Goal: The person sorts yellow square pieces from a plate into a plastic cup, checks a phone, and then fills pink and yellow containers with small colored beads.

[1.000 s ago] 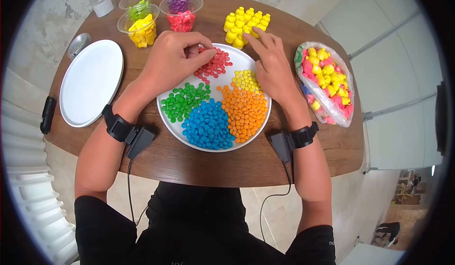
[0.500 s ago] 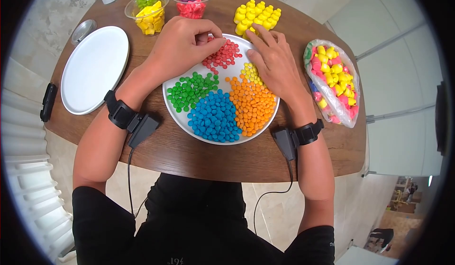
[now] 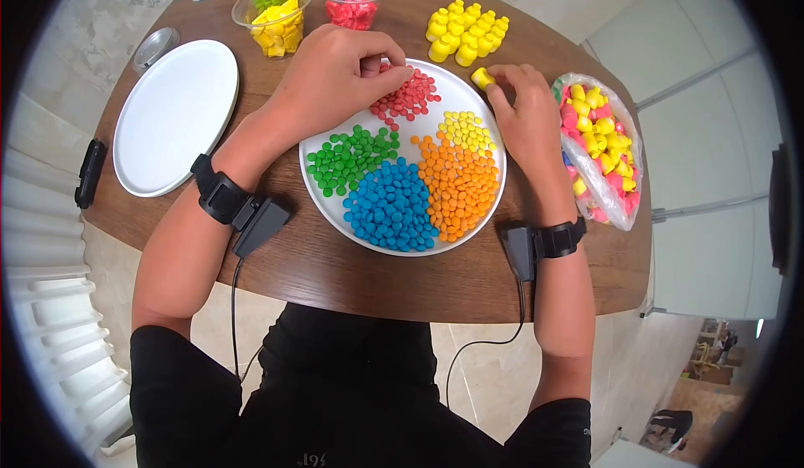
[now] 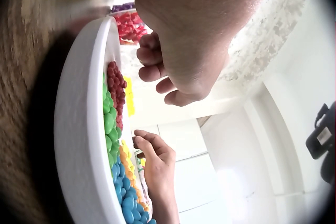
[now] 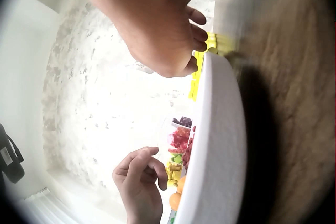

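Note:
My right hand (image 3: 526, 112) pinches a small yellow bottle (image 3: 481, 79) between thumb and fingertips, just off the upper right rim of the round white plate (image 3: 314, 185). Beyond it stands a cluster of similar yellow bottles (image 3: 466, 34). Loosely curled, my left hand (image 3: 339, 70) hovers over the red candies (image 3: 412, 95) at the plate's far side, with nothing visible in its fingers in the right wrist view. Sorted by colour on the plate are green candies (image 3: 352, 162), blue candies (image 3: 390, 207), orange candies (image 3: 456, 187) and yellow candies (image 3: 467, 130).
An oval white plate (image 3: 176, 120) lies at left. Clear cups at the back hold yellow pieces (image 3: 278, 26), pink-red pieces (image 3: 352, 12), green and purple ones. A plastic bag (image 3: 605, 154) of yellow and pink pieces sits at right. A clear lid (image 3: 157, 48) lies near the oval plate.
My right hand has drawn back from the bottle cluster toward the right, with one yellow bottle in its fingertips. The left hand stays over the red candies. The whole view has shifted slightly.

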Demonstrator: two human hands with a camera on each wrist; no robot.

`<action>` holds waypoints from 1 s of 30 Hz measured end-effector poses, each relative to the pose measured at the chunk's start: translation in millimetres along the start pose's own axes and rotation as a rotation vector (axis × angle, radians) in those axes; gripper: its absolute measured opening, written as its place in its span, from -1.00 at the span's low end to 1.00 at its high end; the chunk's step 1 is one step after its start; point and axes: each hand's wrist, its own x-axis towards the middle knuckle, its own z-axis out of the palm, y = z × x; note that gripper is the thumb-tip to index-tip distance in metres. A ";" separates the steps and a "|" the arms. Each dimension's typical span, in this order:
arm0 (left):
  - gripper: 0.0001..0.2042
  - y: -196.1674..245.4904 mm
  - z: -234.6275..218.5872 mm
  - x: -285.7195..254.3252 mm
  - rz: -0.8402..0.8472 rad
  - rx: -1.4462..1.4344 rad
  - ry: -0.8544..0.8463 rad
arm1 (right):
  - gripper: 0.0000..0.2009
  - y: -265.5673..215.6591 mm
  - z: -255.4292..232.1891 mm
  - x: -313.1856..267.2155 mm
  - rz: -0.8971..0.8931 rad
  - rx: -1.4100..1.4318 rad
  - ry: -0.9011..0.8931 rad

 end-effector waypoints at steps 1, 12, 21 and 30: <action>-0.87 0.3 -0.4 -0.1 0.000 0.001 -0.002 | -0.78 1.8 4.2 -0.3 0.041 0.053 0.013; -0.88 2.4 2.1 0.2 -0.014 0.006 -0.009 | -0.68 31.3 5.7 -0.4 0.170 0.134 -0.074; -0.63 28.6 11.0 -3.9 0.118 0.058 -0.063 | -0.77 -35.2 -35.6 0.8 0.113 0.456 0.078; -0.60 28.8 17.2 -4.1 0.204 0.062 -0.012 | -0.76 -77.1 -30.0 -5.6 -0.086 0.597 0.024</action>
